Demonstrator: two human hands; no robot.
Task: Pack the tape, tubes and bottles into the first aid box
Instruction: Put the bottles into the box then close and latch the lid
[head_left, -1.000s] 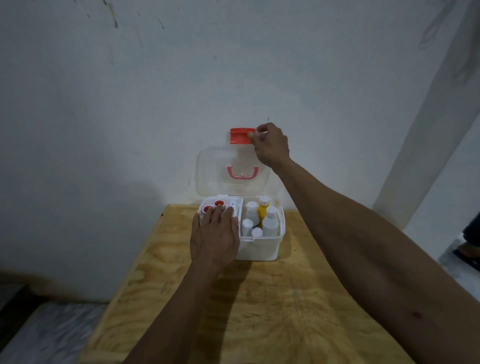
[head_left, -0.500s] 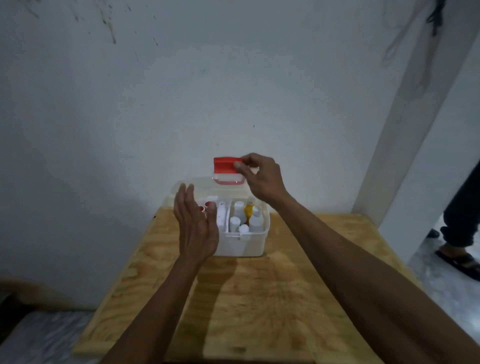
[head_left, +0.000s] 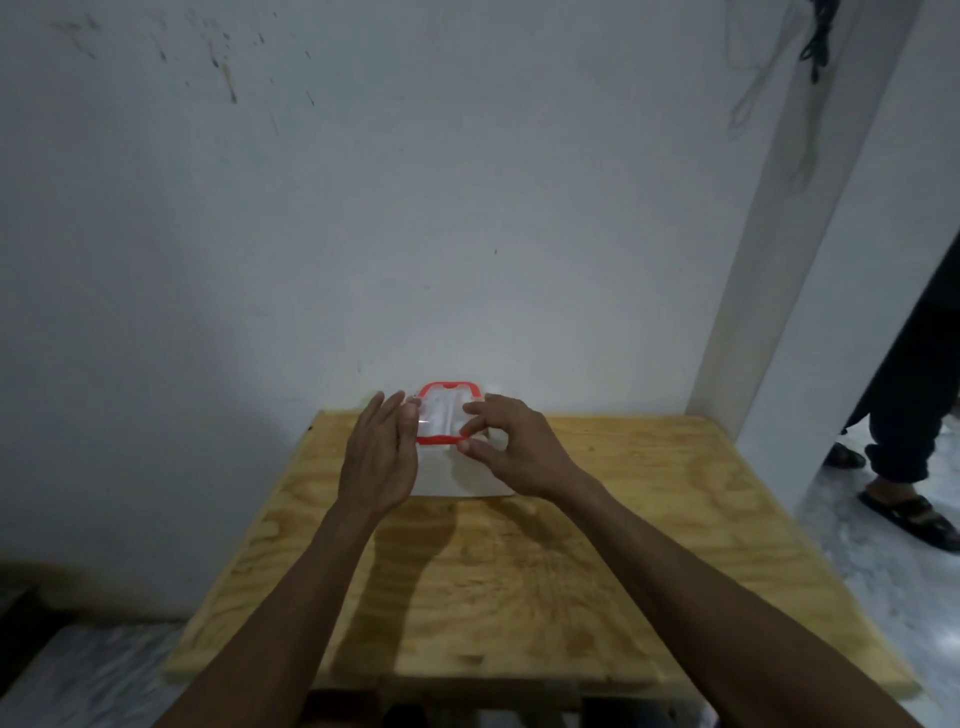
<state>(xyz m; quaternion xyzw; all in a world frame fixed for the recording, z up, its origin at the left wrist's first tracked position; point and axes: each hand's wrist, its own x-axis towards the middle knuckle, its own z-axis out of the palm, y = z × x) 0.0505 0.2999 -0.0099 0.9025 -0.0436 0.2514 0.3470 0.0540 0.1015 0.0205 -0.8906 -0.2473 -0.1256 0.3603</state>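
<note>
A pale, scuffed wall (head_left: 363, 208) rises behind a plywood counter (head_left: 519, 571), and a bystander's dark trouser leg and sandal (head_left: 914, 512) show at the right edge. The white first aid box (head_left: 452, 475) sits at the far middle of the counter, its clear lid (head_left: 440, 418) with red trim down over it. The left hand (head_left: 382, 457) is flat and spread against the box's left side. The right hand (head_left: 511, 447) pinches the lid's front red edge between thumb and fingers.
</note>
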